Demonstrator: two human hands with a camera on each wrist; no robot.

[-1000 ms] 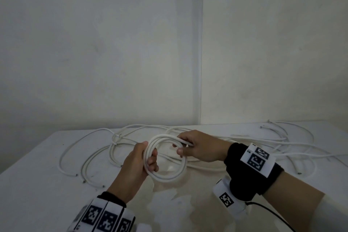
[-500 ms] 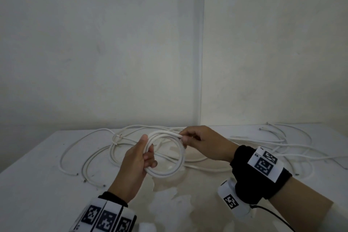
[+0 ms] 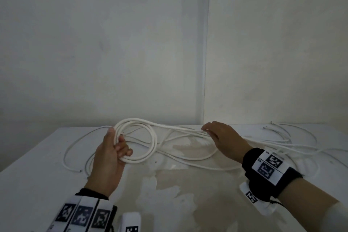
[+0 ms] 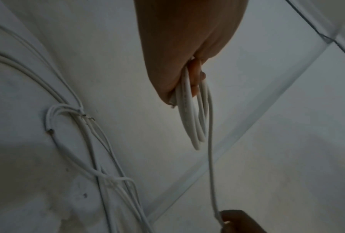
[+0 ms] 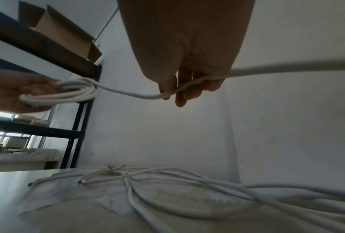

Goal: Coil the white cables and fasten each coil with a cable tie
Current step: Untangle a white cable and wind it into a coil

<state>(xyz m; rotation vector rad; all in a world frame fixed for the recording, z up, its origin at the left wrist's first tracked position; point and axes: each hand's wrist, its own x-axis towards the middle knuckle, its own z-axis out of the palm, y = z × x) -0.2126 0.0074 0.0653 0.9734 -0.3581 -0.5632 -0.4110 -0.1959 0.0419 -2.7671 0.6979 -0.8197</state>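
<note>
Table (image 3: pixel 37 184), white and stained, fills the lower half of the head view. Loose white cables (image 3: pixel 282 149) are spread across its far side, toward the right of the frame. Left of the middle, a coil (image 3: pixel 153 137) of white cable is held up by the left hand (image 3: pixel 111 156), with fingers curled round the loops. The free strand (image 5: pixel 127 93) is pinched in the curled fingers of the right hand (image 3: pixel 224 139).

Coil (image 3: pixel 135 139) left, loose cables (image 3: pixel 282 143) right, on table (image 3: pixel 37 184).
</note>
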